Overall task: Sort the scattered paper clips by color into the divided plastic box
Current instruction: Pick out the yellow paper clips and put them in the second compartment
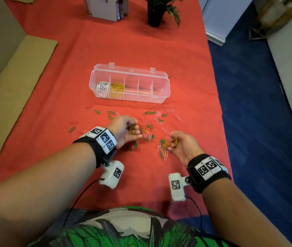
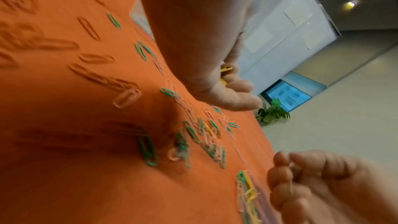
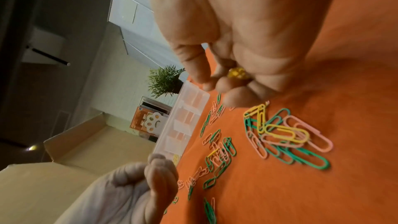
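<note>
A clear divided plastic box [image 1: 159,99] lies open on the red cloth, with white clips [image 1: 102,88] in its leftmost cell and yellow clips [image 1: 117,89] in the cell beside it. Green, pink, yellow and red paper clips [image 1: 163,148] are scattered in front of it. My left hand [image 1: 129,130] hovers over the scatter with its fingers curled round yellow clips [image 2: 225,71]. My right hand [image 1: 178,144] hangs above a small heap [image 3: 282,134] and also holds yellow clips [image 3: 235,72] in its curled fingers.
A potted plant [image 1: 156,11] and a card holder [image 1: 106,8] stand at the far end of the table. Flattened cardboard [image 1: 13,90] lies along the left. The table's right edge [image 1: 220,104] drops to blue carpet.
</note>
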### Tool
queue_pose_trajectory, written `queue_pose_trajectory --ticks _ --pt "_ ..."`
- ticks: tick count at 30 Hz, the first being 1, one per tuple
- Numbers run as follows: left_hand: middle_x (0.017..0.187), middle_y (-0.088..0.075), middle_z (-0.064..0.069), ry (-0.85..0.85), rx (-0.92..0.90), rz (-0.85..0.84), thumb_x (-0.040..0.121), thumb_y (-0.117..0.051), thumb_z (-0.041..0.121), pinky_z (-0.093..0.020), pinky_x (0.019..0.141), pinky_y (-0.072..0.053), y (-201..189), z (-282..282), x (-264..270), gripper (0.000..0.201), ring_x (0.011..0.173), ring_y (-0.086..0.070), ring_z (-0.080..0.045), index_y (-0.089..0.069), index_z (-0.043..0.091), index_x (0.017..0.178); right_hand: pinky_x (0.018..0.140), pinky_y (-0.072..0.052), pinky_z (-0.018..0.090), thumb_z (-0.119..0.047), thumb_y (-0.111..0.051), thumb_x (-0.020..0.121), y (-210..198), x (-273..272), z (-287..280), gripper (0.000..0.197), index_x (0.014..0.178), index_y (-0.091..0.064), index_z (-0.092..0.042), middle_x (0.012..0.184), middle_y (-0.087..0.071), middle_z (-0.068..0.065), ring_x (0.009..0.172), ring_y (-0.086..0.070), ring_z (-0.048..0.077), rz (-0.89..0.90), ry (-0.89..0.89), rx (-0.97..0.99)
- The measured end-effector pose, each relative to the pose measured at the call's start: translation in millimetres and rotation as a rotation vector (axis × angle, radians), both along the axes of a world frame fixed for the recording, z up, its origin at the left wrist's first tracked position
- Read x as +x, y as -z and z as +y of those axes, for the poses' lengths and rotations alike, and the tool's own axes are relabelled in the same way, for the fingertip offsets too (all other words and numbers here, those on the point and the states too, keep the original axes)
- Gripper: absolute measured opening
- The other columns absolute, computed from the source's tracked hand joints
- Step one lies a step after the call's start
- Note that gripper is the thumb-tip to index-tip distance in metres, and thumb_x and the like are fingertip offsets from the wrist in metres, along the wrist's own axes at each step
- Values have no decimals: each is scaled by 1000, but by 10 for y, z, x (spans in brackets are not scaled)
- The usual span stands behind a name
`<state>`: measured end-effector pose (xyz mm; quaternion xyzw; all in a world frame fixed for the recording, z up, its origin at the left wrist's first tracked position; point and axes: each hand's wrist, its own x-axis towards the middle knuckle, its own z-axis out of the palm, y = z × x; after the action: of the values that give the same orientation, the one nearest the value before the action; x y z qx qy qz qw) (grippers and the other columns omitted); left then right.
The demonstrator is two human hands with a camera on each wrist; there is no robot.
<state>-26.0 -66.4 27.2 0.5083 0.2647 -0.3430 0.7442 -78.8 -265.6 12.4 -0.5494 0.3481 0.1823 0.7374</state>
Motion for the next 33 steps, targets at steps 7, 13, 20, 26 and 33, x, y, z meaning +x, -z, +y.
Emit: queue_pose_trajectory --ticks 7,13,20,26,33 --pt "83 -62 -1 741 940 -751 83 -62 25 -24 70 -40 279 -234 36 18 80 -57 -18 -70 20 99 75 -44 25 -13 -60 75 204 -91 -56 21 95 -62 -18 95 -51 6 87 -54 22 -185 -778 -1126" --pt "102 -58 -15 843 1110 -933 83 -58 17 -33 87 -41 432 -170 25 19 98 -57 -32 -68 13 99 80 -47 36 -18 -57 80 299 -75 119 13 90 -59 -10 98 -49 11 91 -54 30 -280 -834 -1184" --pt "71 -53 -5 510 826 -526 83 -47 20 -34 67 -39 289 -61 120 12 68 -47 -25 -51 13 74 47 -33 16 -5 -58 86 83 125 92 18 77 -57 -21 60 -45 -5 46 -40 2 -176 -407 -581" --pt "47 -51 -1 64 69 -18 75 -31 12 -16 44 -32 95 24 54 22 39 -35 -12 -46 16 58 45 -30 18 -3 -39 88 -65 133 -19 23 81 -57 -15 65 -43 -2 49 -41 7 -75 -75 17" --pt "51 -51 1 69 121 42 81 -39 18 -15 40 -36 111 23 25 18 42 -39 -11 -48 15 65 43 -32 16 -9 -55 85 54 65 32 23 65 -53 -21 61 -49 -7 49 -40 5 -33 -463 -604"
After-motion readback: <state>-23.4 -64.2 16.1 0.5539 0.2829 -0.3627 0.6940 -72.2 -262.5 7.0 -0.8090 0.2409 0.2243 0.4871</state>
